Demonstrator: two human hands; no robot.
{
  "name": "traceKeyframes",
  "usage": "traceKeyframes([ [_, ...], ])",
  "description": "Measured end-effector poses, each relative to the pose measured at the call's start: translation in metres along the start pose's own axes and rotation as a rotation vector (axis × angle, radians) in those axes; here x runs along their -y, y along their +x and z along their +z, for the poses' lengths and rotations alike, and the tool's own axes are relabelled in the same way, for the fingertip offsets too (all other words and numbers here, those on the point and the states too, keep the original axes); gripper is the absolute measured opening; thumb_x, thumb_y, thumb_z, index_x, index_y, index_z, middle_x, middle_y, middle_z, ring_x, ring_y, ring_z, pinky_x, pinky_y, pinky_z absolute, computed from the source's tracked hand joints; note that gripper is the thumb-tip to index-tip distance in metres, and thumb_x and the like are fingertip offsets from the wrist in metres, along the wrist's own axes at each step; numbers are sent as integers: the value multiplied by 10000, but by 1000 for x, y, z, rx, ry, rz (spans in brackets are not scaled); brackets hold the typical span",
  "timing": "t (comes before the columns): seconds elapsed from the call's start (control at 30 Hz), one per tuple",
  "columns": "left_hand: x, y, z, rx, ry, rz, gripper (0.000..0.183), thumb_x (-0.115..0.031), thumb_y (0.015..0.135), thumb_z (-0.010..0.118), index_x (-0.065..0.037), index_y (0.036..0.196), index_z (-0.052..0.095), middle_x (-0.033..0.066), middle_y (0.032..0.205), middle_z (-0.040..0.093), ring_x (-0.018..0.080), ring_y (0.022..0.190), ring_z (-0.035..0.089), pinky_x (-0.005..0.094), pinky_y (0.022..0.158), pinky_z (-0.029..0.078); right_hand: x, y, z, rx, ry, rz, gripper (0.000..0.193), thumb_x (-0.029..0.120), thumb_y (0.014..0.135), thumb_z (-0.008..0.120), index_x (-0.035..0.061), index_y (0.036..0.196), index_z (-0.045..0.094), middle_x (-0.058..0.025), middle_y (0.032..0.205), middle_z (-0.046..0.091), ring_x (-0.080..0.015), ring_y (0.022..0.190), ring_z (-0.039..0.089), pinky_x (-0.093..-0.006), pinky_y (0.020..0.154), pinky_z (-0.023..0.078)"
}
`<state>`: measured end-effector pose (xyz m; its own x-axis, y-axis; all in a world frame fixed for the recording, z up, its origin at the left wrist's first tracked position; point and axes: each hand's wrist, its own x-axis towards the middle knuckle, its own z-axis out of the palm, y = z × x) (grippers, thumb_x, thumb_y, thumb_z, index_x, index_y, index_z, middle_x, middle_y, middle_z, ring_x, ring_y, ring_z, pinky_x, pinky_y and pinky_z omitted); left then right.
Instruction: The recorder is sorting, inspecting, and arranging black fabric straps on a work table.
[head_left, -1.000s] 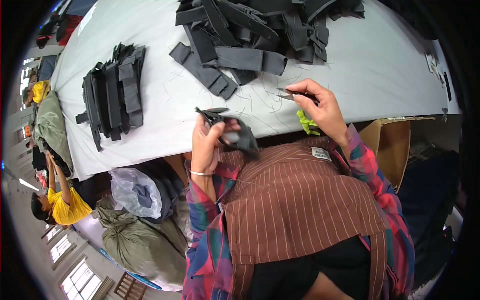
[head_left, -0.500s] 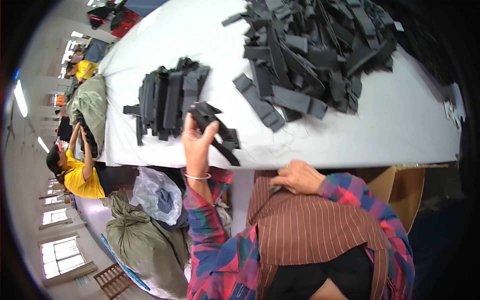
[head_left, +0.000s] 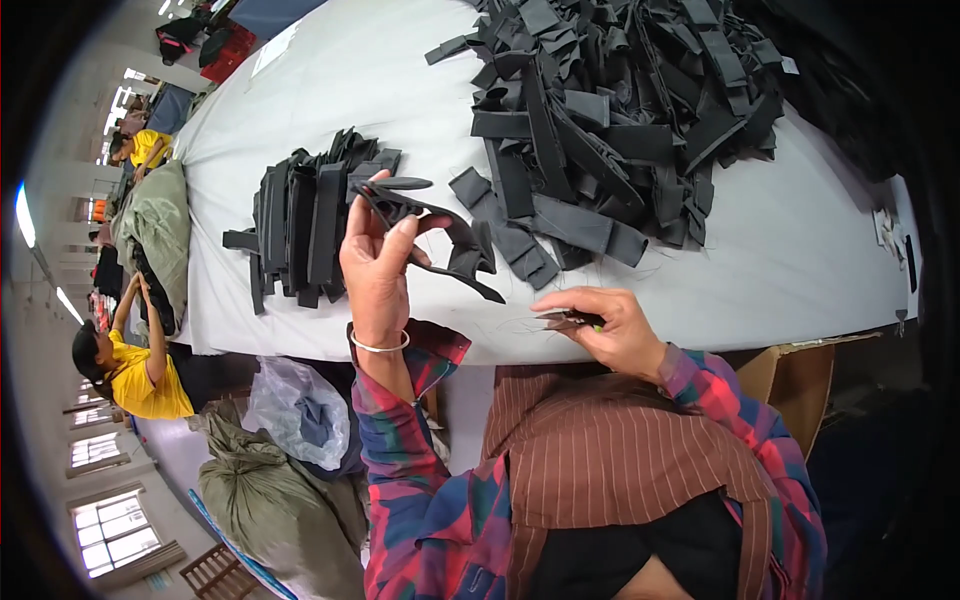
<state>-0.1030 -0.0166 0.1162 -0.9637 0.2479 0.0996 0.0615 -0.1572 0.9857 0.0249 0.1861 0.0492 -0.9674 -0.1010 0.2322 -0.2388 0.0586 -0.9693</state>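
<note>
Two hands busy: left hand fingers pinch black strap; right hand fingers grip snips.

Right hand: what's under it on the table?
The right hand pinches a small dark tool over the grey table. Its palm hides the rest of the tool.

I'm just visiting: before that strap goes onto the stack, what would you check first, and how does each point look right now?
1. Left hand grips the strap: ok.
2. Strap free of the loose pile: ok.
3. Stack within reach, just beyond the left hand: ok.
4. Right hand with the small tool resting clear of the stack: ok.
5. Strap fully trimmed: cannot tell.
</note>
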Motion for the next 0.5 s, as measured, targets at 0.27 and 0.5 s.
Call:
traceKeyframes([
  [0.27,7,-30,25,213,118,-110,623,12,793,638,16,1351,362,72,1078,571,107,844,600,207,640,487,4,28,-1,108,-494,-179,376,56,732,613,159,1093,634,-103,876,665,-287,744,642,-369,624,508],
  [0.5,9,20,-67,-151,434,85,465,-88,788,685,31,1163,439,121,912,616,124,711,592,247,611,495,-4,-28,-28,108,-200,252,122,68,789,687,-12,817,599,-65,661,581,-96,594,479,-252,571,416],
])
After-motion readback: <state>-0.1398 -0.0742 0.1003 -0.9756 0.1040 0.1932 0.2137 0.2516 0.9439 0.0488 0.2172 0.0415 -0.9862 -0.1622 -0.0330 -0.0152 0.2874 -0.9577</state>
